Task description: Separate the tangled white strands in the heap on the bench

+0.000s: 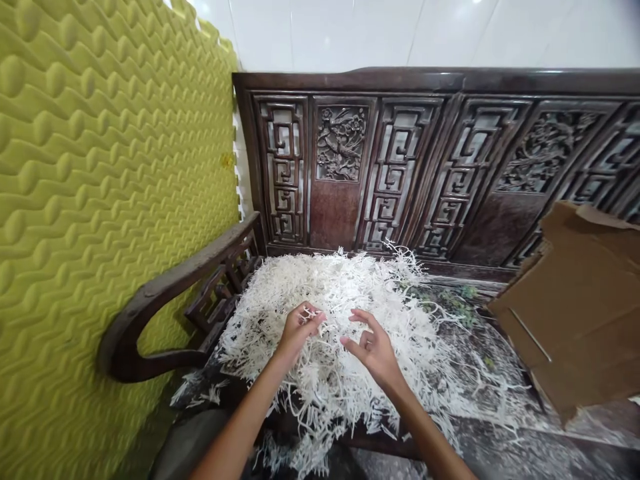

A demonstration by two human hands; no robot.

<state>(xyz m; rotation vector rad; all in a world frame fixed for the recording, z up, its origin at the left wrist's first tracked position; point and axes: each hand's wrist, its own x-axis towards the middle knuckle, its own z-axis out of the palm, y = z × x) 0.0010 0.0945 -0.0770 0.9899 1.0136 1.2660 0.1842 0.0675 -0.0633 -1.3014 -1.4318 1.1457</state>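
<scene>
Your left hand [296, 330] pinches a thin white branched sprig [311, 312] over the feathery white heap [331, 350]; just right, your right hand [375, 350] is empty, fingers parted. You seem to be singling out sprigs; next calls for a light pinch.

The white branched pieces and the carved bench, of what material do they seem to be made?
White branched pieces: probably matte plastic, given their uniform colour and repeated thin twigs, though not certain. Carved bench: likely dark polished wood, showing glossy highlights.

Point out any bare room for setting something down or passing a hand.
Between the left hand and right hand, a passing gap opens above the crowded white pile. Between pile and cardboard, the bench seat is sparser but littered.
</scene>
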